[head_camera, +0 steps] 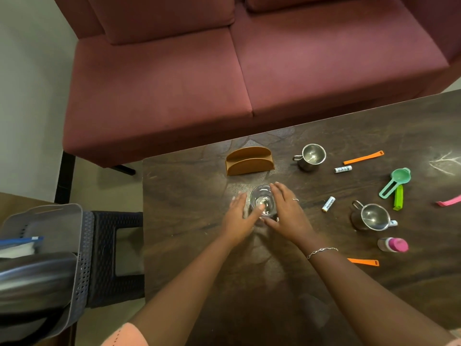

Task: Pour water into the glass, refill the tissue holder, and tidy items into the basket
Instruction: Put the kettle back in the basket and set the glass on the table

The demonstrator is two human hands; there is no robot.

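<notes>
Both hands cup the clear glass [262,201] on the dark table [189,186]: left hand [240,219] and right hand [287,213], fingers extended flat against its sides.

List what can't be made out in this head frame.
- Glass: water level unreadable through clear glass; left hand and right hand cover its sides.
- Basket: cut off by left edge; contents blurred.
- Battery: label too small.
- Pink strip: cut off by right edge.
</notes>
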